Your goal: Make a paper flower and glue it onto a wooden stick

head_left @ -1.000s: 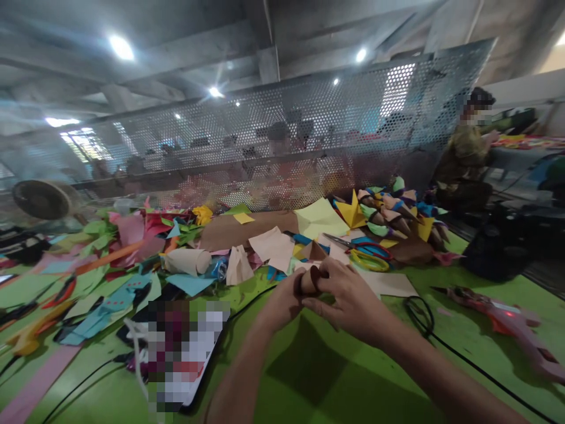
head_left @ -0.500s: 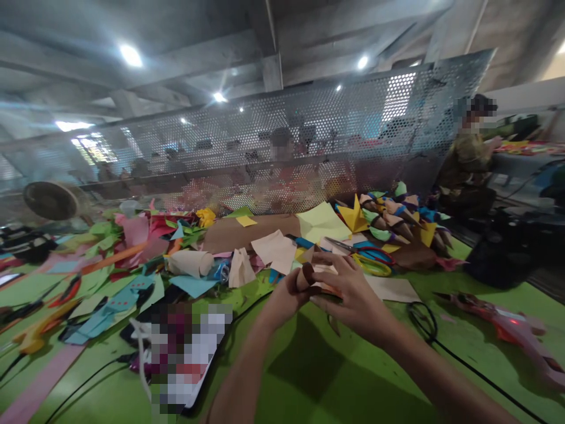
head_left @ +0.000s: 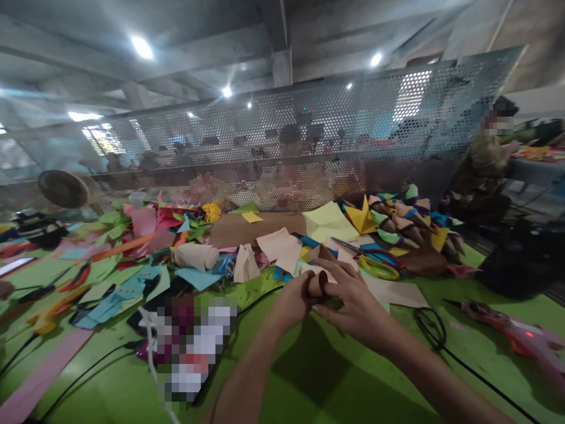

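Both of my hands meet over the green table [head_left: 335, 383] at the middle of the view. Between them is a small brown paper roll [head_left: 316, 284], curled into a tube or cone. My left hand [head_left: 292, 301] grips it from the left with closed fingers. My right hand [head_left: 353, 297] wraps round it from the right, thumb and fingers pressed on the paper. Just beyond my hands lie loose paper sheets [head_left: 281, 247] and two pairs of scissors with red and yellow handles [head_left: 375, 263].
Several finished paper cones [head_left: 406, 221] are piled at the back right. Coloured paper scraps [head_left: 145, 229] cover the back left. A glue gun [head_left: 512, 333] and black cables [head_left: 430, 333] lie at the right. A perforated metal screen [head_left: 309, 141] stands behind; a person [head_left: 485, 171] sits at far right.
My hands have stayed together on the brown roll, turning it slightly. The view has shifted a little to the left, so everything sits further right.
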### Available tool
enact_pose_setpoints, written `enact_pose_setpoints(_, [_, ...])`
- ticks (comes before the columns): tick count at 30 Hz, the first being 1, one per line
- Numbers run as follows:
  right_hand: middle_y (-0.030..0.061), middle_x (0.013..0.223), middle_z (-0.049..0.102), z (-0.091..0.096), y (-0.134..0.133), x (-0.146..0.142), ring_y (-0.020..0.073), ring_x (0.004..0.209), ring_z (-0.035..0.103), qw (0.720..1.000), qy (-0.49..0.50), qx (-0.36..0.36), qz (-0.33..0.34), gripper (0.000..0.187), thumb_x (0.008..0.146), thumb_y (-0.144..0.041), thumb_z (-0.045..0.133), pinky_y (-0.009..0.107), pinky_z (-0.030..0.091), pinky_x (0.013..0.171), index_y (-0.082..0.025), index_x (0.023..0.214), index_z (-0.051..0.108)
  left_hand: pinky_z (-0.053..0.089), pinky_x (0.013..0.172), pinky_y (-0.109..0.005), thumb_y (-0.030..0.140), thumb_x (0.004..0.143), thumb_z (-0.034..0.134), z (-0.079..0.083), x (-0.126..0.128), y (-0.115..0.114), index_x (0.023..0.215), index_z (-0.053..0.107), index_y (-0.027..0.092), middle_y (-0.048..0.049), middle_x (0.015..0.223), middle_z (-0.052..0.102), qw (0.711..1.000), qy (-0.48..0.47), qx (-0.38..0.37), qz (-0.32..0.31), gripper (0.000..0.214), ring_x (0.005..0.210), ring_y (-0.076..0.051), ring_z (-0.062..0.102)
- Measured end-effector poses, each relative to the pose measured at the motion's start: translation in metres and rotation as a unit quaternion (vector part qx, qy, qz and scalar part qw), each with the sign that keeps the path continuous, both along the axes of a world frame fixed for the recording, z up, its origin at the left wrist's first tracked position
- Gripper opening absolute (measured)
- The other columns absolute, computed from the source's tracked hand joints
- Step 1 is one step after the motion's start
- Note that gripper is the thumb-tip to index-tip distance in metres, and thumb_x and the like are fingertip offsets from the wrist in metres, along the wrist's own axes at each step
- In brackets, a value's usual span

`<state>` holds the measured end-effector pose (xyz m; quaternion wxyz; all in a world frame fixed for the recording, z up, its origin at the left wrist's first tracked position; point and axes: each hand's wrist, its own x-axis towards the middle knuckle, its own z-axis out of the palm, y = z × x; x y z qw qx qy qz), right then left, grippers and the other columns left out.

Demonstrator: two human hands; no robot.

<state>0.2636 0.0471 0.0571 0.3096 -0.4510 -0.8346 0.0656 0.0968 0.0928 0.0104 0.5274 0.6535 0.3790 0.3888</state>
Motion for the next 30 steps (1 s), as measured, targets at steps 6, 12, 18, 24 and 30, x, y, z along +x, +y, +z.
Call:
enact_pose_setpoints(6, [0.0104, 0.143, 0.054, 0.004, -0.002, -0.002, 0.0328, 0.128, 0.046, 1.000, 0.020, -0.005, 0.004, 0.008, 0.083, -0.027, 0.069, 0.055, 0.041, 0.104, -0.022, 0.089, 0.072, 0.048, 0.081, -0.031, 0.021, 0.065, 0.077, 0.004, 0.004, 0.002, 0.089, 0.064, 0.014, -0.0028, 0.083, 0.064, 0.999, -0.044, -0.009, -0.015, 0.028, 0.084, -0.019, 0.056])
enact_pose_setpoints(12, [0.0109, 0.144, 0.052, 0.006, -0.004, -0.002, 0.0333, 0.130, 0.044, 0.999, 0.030, -0.013, 0.012, 0.008, 0.084, -0.027, 0.069, 0.055, 0.041, 0.103, -0.023, 0.091, 0.073, 0.048, 0.075, -0.029, 0.013, 0.061, 0.074, 0.015, 0.004, -0.003, 0.084, 0.060, 0.014, -0.0018, 0.082, 0.060, 0.997, -0.070, -0.022, -0.014, 0.026, 0.081, -0.017, 0.055])
enact_pose_setpoints(18, [0.0066, 0.145, 0.053, 0.004, -0.001, -0.001, 0.0331, 0.127, 0.046, 1.000, 0.021, -0.007, 0.018, 0.008, 0.081, -0.026, 0.073, 0.055, 0.043, 0.102, -0.026, 0.089, 0.075, 0.047, 0.075, -0.029, 0.013, 0.066, 0.072, 0.016, 0.001, -0.005, 0.077, 0.060, 0.015, -0.0021, 0.078, 0.061, 0.999, -0.010, 0.039, -0.016, 0.016, 0.077, -0.017, 0.053])
enact_pose_setpoints(24, [0.0056, 0.146, 0.053, 0.003, -0.004, -0.003, 0.0339, 0.127, 0.046, 1.000, 0.002, 0.021, 0.007, 0.002, 0.082, -0.024, 0.070, 0.055, 0.043, 0.101, -0.024, 0.082, 0.072, 0.047, 0.075, -0.028, 0.011, 0.066, 0.069, 0.010, 0.003, -0.006, 0.078, 0.061, 0.015, -0.0017, 0.078, 0.060, 0.999, -0.031, 0.031, -0.023, 0.015, 0.080, -0.017, 0.052])
enact_pose_setpoints(30, [0.0094, 0.139, 0.058, 0.007, -0.004, -0.002, 0.0327, 0.125, 0.050, 0.999, 0.013, 0.053, -0.004, 0.012, 0.084, -0.025, 0.068, 0.053, 0.043, 0.100, -0.024, 0.094, 0.074, 0.047, 0.069, -0.025, 0.018, 0.060, 0.078, 0.010, 0.007, -0.001, 0.083, 0.056, 0.016, 0.0002, 0.080, 0.056, 0.985, -0.167, -0.021, -0.043, 0.031, 0.076, -0.014, 0.053])
